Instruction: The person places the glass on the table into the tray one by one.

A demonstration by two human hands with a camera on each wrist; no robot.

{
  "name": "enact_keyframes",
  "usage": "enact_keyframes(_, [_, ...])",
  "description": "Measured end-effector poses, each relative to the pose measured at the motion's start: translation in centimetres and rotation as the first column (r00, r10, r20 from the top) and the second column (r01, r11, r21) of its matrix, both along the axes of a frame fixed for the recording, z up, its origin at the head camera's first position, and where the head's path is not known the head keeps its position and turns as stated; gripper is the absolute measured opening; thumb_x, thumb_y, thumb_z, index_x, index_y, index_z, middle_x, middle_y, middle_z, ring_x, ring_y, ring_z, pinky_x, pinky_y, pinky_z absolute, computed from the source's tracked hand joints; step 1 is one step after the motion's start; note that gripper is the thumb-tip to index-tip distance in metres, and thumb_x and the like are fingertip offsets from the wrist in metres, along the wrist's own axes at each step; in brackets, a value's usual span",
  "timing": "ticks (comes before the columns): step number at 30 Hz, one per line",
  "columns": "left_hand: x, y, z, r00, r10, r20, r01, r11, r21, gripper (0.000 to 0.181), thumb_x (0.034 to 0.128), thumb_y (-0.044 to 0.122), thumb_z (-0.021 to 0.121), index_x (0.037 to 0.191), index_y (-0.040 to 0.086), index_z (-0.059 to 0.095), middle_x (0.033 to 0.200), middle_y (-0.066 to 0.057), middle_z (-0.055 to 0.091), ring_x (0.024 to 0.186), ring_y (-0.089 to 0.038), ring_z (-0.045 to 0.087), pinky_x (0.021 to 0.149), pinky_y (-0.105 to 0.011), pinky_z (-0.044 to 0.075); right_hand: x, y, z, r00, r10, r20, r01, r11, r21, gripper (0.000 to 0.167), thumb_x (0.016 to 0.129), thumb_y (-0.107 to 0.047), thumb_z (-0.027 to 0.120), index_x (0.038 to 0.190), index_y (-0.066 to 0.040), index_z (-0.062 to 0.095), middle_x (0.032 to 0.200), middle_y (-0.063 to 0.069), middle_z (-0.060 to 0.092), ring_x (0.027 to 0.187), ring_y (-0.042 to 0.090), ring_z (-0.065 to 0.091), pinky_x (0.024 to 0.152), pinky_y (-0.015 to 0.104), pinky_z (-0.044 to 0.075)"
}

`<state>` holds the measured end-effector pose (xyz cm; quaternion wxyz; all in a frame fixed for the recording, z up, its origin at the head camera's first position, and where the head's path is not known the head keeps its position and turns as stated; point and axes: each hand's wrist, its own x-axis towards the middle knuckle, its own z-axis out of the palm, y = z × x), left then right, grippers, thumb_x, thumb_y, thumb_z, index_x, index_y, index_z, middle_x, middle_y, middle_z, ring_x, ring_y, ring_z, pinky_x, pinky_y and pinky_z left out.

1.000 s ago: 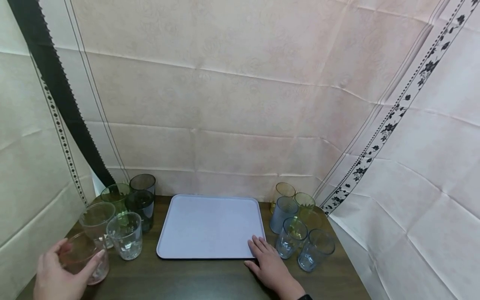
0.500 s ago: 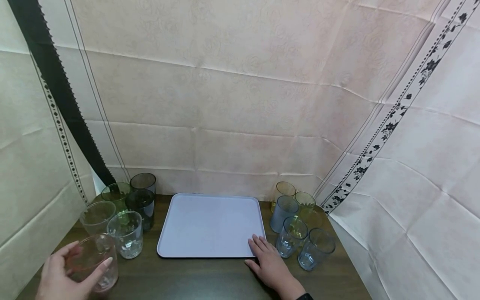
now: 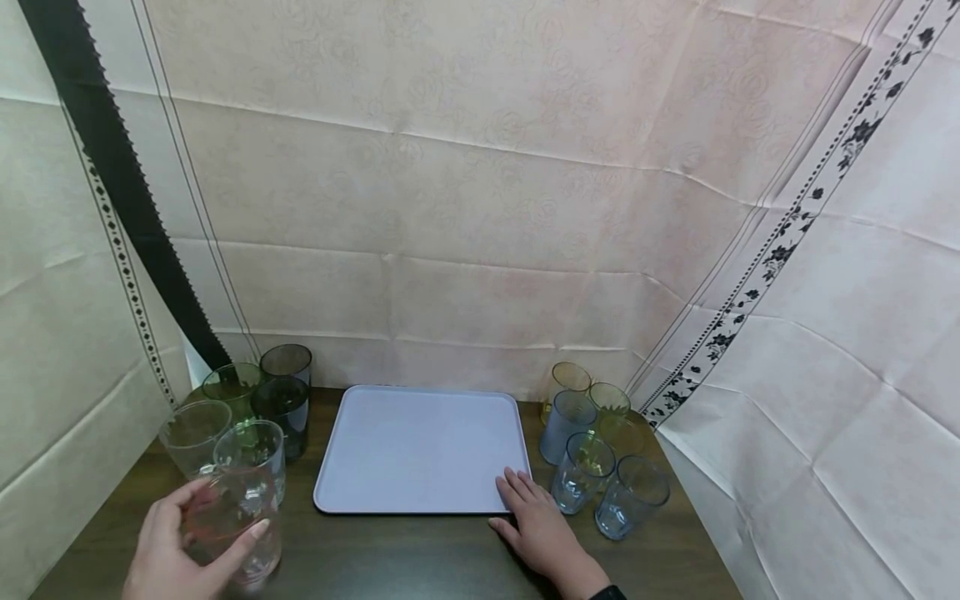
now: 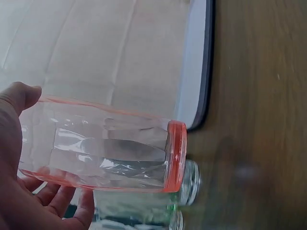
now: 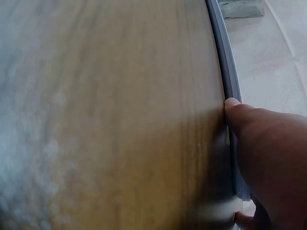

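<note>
A pink-tinted clear glass (image 3: 225, 518) is in my left hand (image 3: 167, 552), pinched between thumb and fingers at its upper part. The left wrist view shows the same glass (image 4: 115, 143), its thick pink base pointing at the table and apart from it. Just behind it in the head view stands a clear glass (image 3: 249, 446), partly covered. My right hand (image 3: 538, 531) lies with fingers stretched over the front right corner of a white tray (image 3: 420, 450). In the right wrist view its thumb touches the tray's dark outer edge (image 5: 224, 52).
Behind the held glass stand another clear glass (image 3: 193, 432), a green glass (image 3: 228, 383) and dark glasses (image 3: 288, 412). Right of the tray, several glasses crowd together, among them an amber glass (image 3: 567, 379), a grey-blue glass (image 3: 564, 429) and a bluish glass (image 3: 630, 500). Patterned cloth (image 3: 465, 208) surrounds the table.
My left hand has carried the pink glass to the right, from the left side of the table to in front of the clear glass. The right hand and tray stay where they were.
</note>
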<state>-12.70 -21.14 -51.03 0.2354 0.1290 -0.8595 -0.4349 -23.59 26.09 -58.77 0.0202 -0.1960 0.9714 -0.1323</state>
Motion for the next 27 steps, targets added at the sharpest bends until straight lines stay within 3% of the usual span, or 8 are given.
enact_keyframes(3, [0.0, 1.0, 0.1, 1.0, -0.02, -0.014, 0.02, 0.999, -0.025, 0.097, 0.0803, 0.032, 0.103, 0.151, -0.007, 0.049, 0.132, -0.024, 0.054, 0.112, -0.037, 0.053, 0.067, 0.0, 0.037, 0.1, 0.0, 0.0, 1.0, -0.002, -0.001, 0.002, 1.0, -0.001, 0.071, 0.111, -0.053, 0.064, 0.169, -0.015, 0.049, 0.178, 0.009, 0.038, 0.164, 0.039, 0.033, 0.125, 0.069, 0.035])
enact_keyframes(7, [-0.1, 2.1, 0.1, 0.997, -0.063, -0.048, 0.061, 0.998, -0.035, 0.093, 0.0802, 0.03, 0.103, 0.151, -0.002, 0.051, 0.132, -0.018, 0.056, 0.109, -0.015, 0.05, 0.071, -0.001, 0.04, 0.1, 0.0, -0.1, 1.0, -0.002, -0.006, 0.002, 1.0, 0.001, 0.071, 0.111, -0.053, 0.064, 0.169, -0.015, 0.049, 0.178, 0.009, 0.038, 0.164, 0.038, 0.033, 0.125, 0.069, 0.035])
enact_keyframes(10, [-0.4, 2.6, 0.3, 0.995, -0.091, -0.044, 0.089, 0.995, -0.045, 0.092, 0.0811, 0.032, 0.103, 0.151, 0.0, 0.052, 0.132, -0.016, 0.057, 0.107, -0.01, 0.048, 0.072, -0.003, 0.041, 0.1, 0.0, -0.1, 1.0, -0.001, -0.009, 0.001, 1.0, -0.003, 0.071, 0.111, -0.052, 0.064, 0.168, -0.015, 0.049, 0.177, 0.009, 0.038, 0.164, 0.038, 0.033, 0.125, 0.069, 0.035])
enact_keyframes(15, [-1.3, 2.9, 1.1, 0.987, -0.159, 0.02, 0.16, 0.986, -0.05, 0.097, 0.0863, 0.042, 0.098, 0.157, 0.0, 0.047, 0.137, -0.02, 0.053, 0.116, -0.034, 0.057, 0.075, -0.007, 0.043, 0.2, 0.1, -0.2, 1.0, -0.003, -0.017, 0.003, 1.0, -0.004, 0.07, 0.111, -0.053, 0.064, 0.168, -0.015, 0.049, 0.177, 0.009, 0.039, 0.164, 0.038, 0.034, 0.125, 0.069, 0.036])
enact_keyframes(18, [-2.0, 3.3, 1.4, 0.981, -0.192, 0.035, 0.193, 0.98, -0.041, 0.098, 0.0892, 0.043, 0.096, 0.16, 0.0, 0.043, 0.142, -0.023, 0.051, 0.122, -0.042, 0.059, 0.089, -0.03, 0.062, 0.2, 0.0, -0.2, 1.0, -0.002, -0.023, 0.002, 1.0, -0.006, 0.071, 0.111, -0.054, 0.063, 0.168, -0.016, 0.049, 0.177, 0.009, 0.039, 0.164, 0.038, 0.034, 0.125, 0.069, 0.036])
enact_keyframes(20, [-2.3, 3.6, 1.6, 0.979, -0.203, 0.028, 0.204, 0.978, -0.045, 0.096, 0.0906, 0.04, 0.095, 0.16, 0.0, 0.042, 0.142, -0.025, 0.05, 0.121, -0.045, 0.061, 0.091, -0.051, 0.065, 0.2, 0.0, -0.2, 1.0, 0.002, -0.029, -0.003, 1.0, -0.01, 0.071, 0.111, -0.055, 0.062, 0.168, -0.015, 0.049, 0.177, 0.009, 0.039, 0.163, 0.039, 0.035, 0.124, 0.07, 0.036])
enact_keyframes(22, [-2.6, 3.9, 1.7, 0.979, -0.203, 0.025, 0.203, 0.978, -0.041, 0.095, 0.0917, 0.04, 0.094, 0.161, -0.001, 0.042, 0.141, -0.025, 0.051, 0.119, -0.046, 0.064, 0.09, -0.061, 0.063, 0.2, -0.1, -0.2, 0.999, 0.008, -0.035, -0.008, 1.0, -0.012, 0.071, 0.111, -0.056, 0.061, 0.168, -0.014, 0.05, 0.177, 0.01, 0.04, 0.163, 0.039, 0.035, 0.123, 0.071, 0.037])
enact_keyframes(27, [-3.7, 4.8, 2.2, 0.984, -0.173, 0.034, 0.174, 0.985, -0.014, 0.099, 0.0919, 0.048, 0.092, 0.162, 0.001, 0.043, 0.141, -0.02, 0.053, 0.111, -0.037, 0.067, 0.079, -0.031, 0.06, 0.1, -0.2, 0.0, 1.0, 0.002, -0.029, -0.002, 1.0, -0.007, 0.072, 0.111, -0.056, 0.061, 0.168, -0.015, 0.049, 0.177, 0.009, 0.04, 0.163, 0.039, 0.035, 0.123, 0.071, 0.037])
